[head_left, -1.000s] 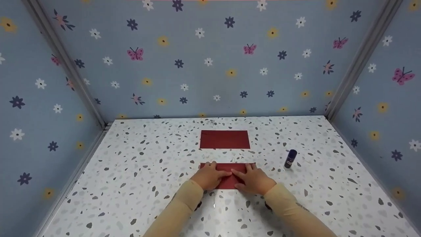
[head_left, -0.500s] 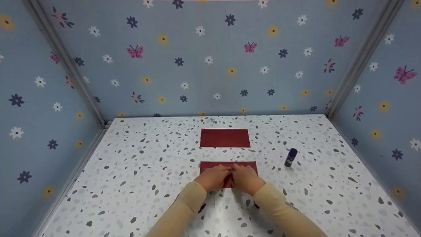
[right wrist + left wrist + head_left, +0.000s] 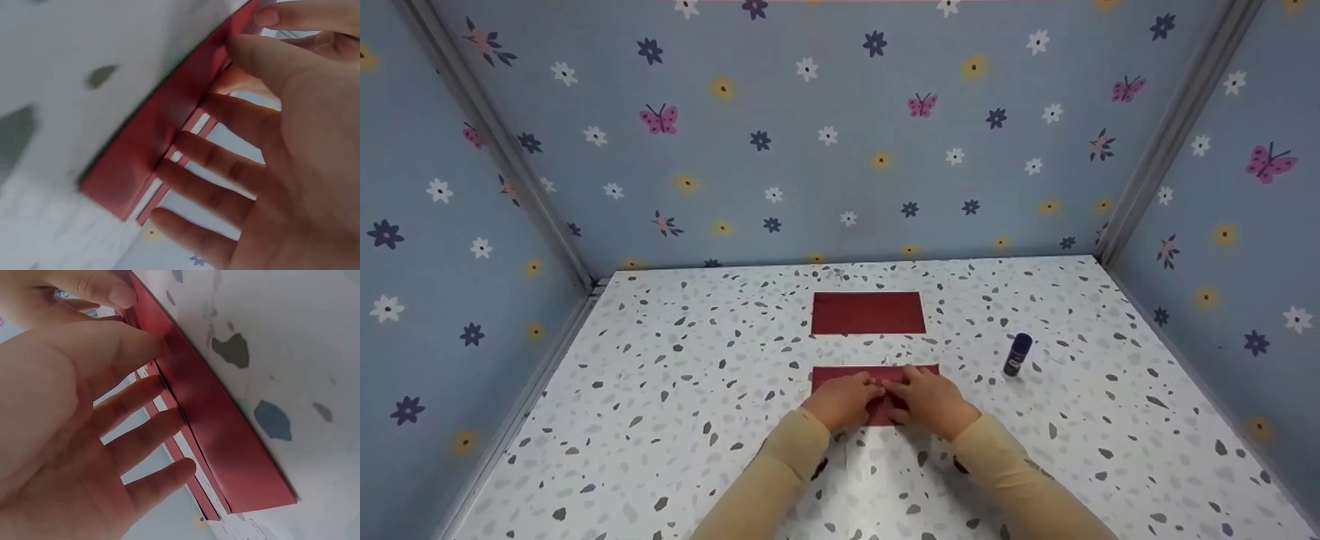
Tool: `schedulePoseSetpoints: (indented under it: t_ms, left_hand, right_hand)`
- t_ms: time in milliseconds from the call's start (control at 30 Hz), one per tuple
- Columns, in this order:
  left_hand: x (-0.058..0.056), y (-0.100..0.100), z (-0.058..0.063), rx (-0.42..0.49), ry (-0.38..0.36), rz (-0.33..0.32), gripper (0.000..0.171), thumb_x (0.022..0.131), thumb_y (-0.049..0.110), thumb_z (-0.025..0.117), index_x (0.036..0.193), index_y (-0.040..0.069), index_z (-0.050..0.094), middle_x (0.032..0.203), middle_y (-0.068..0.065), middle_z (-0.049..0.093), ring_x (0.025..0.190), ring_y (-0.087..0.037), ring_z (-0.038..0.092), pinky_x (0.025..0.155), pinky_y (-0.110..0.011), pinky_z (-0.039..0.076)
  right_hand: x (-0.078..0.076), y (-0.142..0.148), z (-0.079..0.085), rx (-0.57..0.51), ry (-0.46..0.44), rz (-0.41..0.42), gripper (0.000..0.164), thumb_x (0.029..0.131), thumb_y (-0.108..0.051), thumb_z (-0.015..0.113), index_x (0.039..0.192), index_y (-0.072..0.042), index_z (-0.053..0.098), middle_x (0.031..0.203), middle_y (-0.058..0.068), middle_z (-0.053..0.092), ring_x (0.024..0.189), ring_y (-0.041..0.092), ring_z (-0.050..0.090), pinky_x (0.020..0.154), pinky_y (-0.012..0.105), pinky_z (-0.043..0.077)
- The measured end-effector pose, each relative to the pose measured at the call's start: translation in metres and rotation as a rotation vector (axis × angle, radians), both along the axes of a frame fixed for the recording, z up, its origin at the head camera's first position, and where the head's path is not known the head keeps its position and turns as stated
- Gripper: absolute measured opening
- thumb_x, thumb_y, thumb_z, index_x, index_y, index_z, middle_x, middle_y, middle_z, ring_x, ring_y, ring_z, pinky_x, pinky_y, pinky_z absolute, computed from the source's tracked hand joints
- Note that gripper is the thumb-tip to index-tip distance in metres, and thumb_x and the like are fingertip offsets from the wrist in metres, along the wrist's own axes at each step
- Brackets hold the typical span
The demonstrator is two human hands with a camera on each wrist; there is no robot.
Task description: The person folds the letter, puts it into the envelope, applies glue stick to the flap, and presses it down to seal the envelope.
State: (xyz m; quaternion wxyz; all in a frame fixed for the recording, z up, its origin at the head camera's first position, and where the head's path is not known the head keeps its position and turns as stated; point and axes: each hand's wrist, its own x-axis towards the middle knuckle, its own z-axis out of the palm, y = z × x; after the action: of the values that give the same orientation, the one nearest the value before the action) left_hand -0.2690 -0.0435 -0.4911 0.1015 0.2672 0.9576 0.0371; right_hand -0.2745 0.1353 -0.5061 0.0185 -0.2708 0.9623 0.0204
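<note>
A red paper strip (image 3: 879, 415), apparently folded, lies on the speckled tabletop in front of me. My left hand (image 3: 842, 402) touches its left half, the thumb on the paper's face and the other fingertips along the far edge, fingers fairly straight in the left wrist view. On the right half, my right hand (image 3: 934, 402) rests the same way, thumb on the paper (image 3: 149, 135) and fingers spread along the edge. The fingertips of both hands nearly meet at the middle. The hands cover much of the strip in the head view.
A second red paper piece (image 3: 868, 313) lies flat farther back. To the right stands or leans a small dark-blue tube (image 3: 1018, 355) like a glue stick. Flowered blue panels (image 3: 840, 135) close off the back and both sides of the white speckled table (image 3: 675, 375).
Both hands came inward from a wider spread, fingertips meeting at the strip's middle. Since then the right hand has shifted slightly outward. The back paper and the tube stay put.
</note>
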Motion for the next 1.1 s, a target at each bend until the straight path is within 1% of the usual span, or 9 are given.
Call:
schedulePoseSetpoints:
  t_ms: [133, 333, 433, 567, 700, 767, 900, 1000, 1100]
  left_hand:
    - [0.000, -0.002, -0.002, -0.015, 0.027, 0.003, 0.043, 0.098, 0.019, 0.064, 0.141, 0.023, 0.060, 0.123, -0.002, 0.061, 0.101, -0.019, 0.061, 0.091, -0.036, 0.052]
    - [0.000, -0.002, -0.004, -0.009, 0.035, 0.026, 0.043, 0.097, 0.025, 0.067, 0.140, 0.022, 0.062, 0.132, 0.000, 0.061, 0.115, -0.024, 0.059, 0.099, -0.048, 0.048]
    - [0.000, -0.004, -0.008, 0.023, 0.018, 0.041, 0.045, 0.096, 0.028, 0.068, 0.140, 0.018, 0.061, 0.134, -0.001, 0.060, 0.117, -0.023, 0.056, 0.103, -0.048, 0.045]
    - [0.000, -0.006, -0.012, 0.053, 0.007, 0.034, 0.046, 0.096, 0.031, 0.069, 0.138, 0.016, 0.059, 0.134, -0.002, 0.057, 0.113, -0.022, 0.052, 0.103, -0.042, 0.045]
    - [0.000, -0.006, -0.014, 0.046, 0.019, 0.024, 0.045, 0.097, 0.031, 0.067, 0.140, 0.018, 0.059, 0.136, -0.002, 0.054, 0.116, -0.022, 0.050, 0.104, -0.041, 0.044]
    - [0.000, -0.006, -0.014, 0.041, 0.014, 0.032, 0.046, 0.098, 0.030, 0.066, 0.141, 0.019, 0.059, 0.141, -0.002, 0.052, 0.126, -0.024, 0.048, 0.108, -0.043, 0.040]
    - [-0.001, -0.005, -0.015, 0.060, -0.035, 0.044, 0.049, 0.098, 0.030, 0.064, 0.145, 0.018, 0.055, 0.154, 0.001, 0.043, 0.144, -0.027, 0.034, 0.115, -0.049, 0.030]
    - [-0.002, -0.004, -0.015, 0.093, -0.056, 0.046, 0.051, 0.098, 0.029, 0.064, 0.146, 0.015, 0.053, 0.156, 0.000, 0.042, 0.146, -0.027, 0.031, 0.116, -0.050, 0.026]
    - [-0.003, -0.002, -0.017, 0.130, -0.053, 0.047, 0.053, 0.098, 0.029, 0.065, 0.146, 0.012, 0.052, 0.153, -0.002, 0.045, 0.145, -0.030, 0.033, 0.116, -0.051, 0.027]
  right_hand:
    - [0.000, 0.006, -0.003, -0.083, -0.041, 0.013, 0.050, 0.095, -0.036, 0.069, 0.142, -0.020, 0.060, 0.123, 0.020, 0.055, 0.102, 0.034, 0.058, 0.085, 0.049, 0.054]
    - [-0.003, 0.010, -0.001, -0.060, -0.048, 0.033, 0.052, 0.096, -0.046, 0.065, 0.143, -0.025, 0.059, 0.126, 0.015, 0.056, 0.111, 0.034, 0.056, 0.089, 0.052, 0.052]
    - [-0.005, 0.012, -0.001, -0.052, -0.075, 0.018, 0.055, 0.095, -0.050, 0.064, 0.145, -0.029, 0.056, 0.128, 0.013, 0.054, 0.115, 0.033, 0.053, 0.093, 0.052, 0.049]
    - [-0.007, 0.012, -0.002, -0.061, -0.105, 0.000, 0.056, 0.095, -0.050, 0.063, 0.147, -0.030, 0.054, 0.134, 0.016, 0.052, 0.121, 0.037, 0.051, 0.096, 0.055, 0.047]
    - [-0.008, 0.012, -0.004, -0.115, -0.095, 0.012, 0.053, 0.095, -0.048, 0.066, 0.142, -0.025, 0.059, 0.130, 0.017, 0.053, 0.114, 0.038, 0.056, 0.092, 0.055, 0.050]
    - [-0.008, 0.013, -0.004, -0.137, -0.085, 0.027, 0.051, 0.095, -0.046, 0.066, 0.140, -0.023, 0.061, 0.125, 0.016, 0.054, 0.109, 0.036, 0.057, 0.088, 0.054, 0.051]
    - [-0.007, 0.012, -0.003, -0.128, -0.078, 0.018, 0.049, 0.095, -0.043, 0.067, 0.139, -0.022, 0.061, 0.125, 0.015, 0.055, 0.113, 0.036, 0.056, 0.089, 0.058, 0.050]
    - [-0.006, 0.007, -0.004, -0.118, -0.061, 0.013, 0.048, 0.096, -0.042, 0.067, 0.138, -0.018, 0.061, 0.125, 0.015, 0.055, 0.111, 0.037, 0.057, 0.087, 0.060, 0.051]
    - [-0.003, 0.002, -0.007, -0.120, -0.025, 0.016, 0.047, 0.096, -0.040, 0.067, 0.135, -0.014, 0.060, 0.120, 0.015, 0.055, 0.103, 0.036, 0.060, 0.084, 0.058, 0.054]
